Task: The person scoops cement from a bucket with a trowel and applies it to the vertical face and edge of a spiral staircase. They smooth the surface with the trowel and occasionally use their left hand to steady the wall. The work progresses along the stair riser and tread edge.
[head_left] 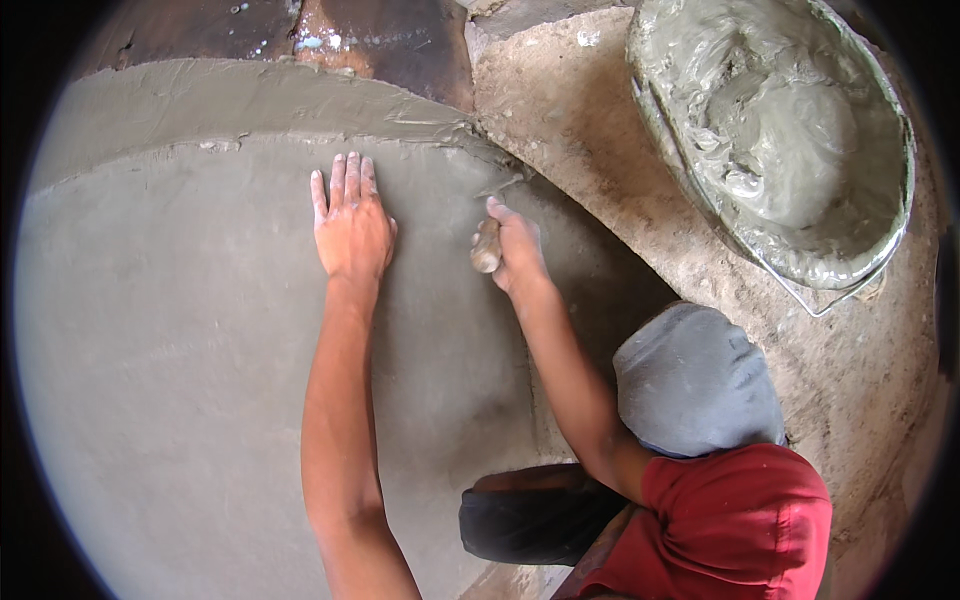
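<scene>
My left hand lies flat on the smooth grey mortar, its back up and fingers stretched forward. To its right, my right hand is closed round the rounded wooden handle of a trowel. Only a bit of the tool's metal shows beyond my thumb; its blade blends into the grey surface, so its outline cannot be made out. Both hands work near the far part of the smoothed area. Farther off, a rougher raised band of mortar curves across the surface.
An oval bucket of wet mortar, with a wire handle, stands at far right on rough brown ground. Dark, stained panels border the far edge. A rounded grey cloth-like shape and red cloth lie by my right upper arm.
</scene>
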`<state>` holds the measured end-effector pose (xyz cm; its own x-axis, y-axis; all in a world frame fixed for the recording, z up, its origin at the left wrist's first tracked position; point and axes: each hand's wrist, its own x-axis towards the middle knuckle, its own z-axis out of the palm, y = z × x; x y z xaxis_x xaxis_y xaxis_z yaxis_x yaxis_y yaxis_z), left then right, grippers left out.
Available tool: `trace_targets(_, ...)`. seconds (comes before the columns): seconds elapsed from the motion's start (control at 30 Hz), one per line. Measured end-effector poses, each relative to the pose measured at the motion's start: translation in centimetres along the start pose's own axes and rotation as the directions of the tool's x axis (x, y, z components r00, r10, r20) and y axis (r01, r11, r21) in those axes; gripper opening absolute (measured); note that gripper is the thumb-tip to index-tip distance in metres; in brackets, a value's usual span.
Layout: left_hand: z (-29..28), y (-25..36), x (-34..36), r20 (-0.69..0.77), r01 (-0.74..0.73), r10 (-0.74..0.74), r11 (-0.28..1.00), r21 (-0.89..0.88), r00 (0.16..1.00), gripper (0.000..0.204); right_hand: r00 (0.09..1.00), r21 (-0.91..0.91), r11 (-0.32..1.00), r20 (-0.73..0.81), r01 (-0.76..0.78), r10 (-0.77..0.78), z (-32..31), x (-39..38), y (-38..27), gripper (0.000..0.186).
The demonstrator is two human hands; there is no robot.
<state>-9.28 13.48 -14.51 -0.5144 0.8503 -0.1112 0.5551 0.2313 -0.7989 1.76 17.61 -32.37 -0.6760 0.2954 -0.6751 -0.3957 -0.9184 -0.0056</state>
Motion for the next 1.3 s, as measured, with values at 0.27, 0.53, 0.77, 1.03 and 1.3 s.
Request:
trace_targets(0.27, 0.1, 0.3, 0.1, -0.009, 0.005, -0.005, 1.0, -0.03, 1.0, 0.074, 0.995, 0.032, 0.994, 0.009, -0.1, 0.099, -3.5, 4.7, 1.6, 0.025)
trace_targets(0.53, 0.2, 0.3, 0.1, -0.02, 0.0, -0.001, 0.999, -0.048, 1.0, 0.073, 0.996, 0.073, 0.994, 0.039, -0.084, 0.082, -2.4, 7.0, 1.4, 0.02)
trace_targets(0.77, 0.3, 0.3, 0.0, -0.037, 0.001, -0.002, 0.999, -0.043, 0.999, 0.072, 0.999, 0.087, 0.996, -0.051, -0.002, 0.006, 0.3, 8.4, 1.5, 0.018)
trace_targets(1.03, 0.8, 0.3, 0.0, -0.059, 0.023, -0.029, 0.995, -0.101, 0.998, 0.079, 0.992, 0.015, 0.996, -0.095, 0.084, -0.082, 8.9, 6.2, 0.6, 0.031)
trace_targets(1.3, 1.8, 0.1, 0.6, -0.167, 0.062, -0.08, 0.992, -0.11, 0.983, 0.08, 0.983, 0.133, 0.991, 0.184, -0.005, -0.02, 8.5, -3.0, 0.0, 0.03)
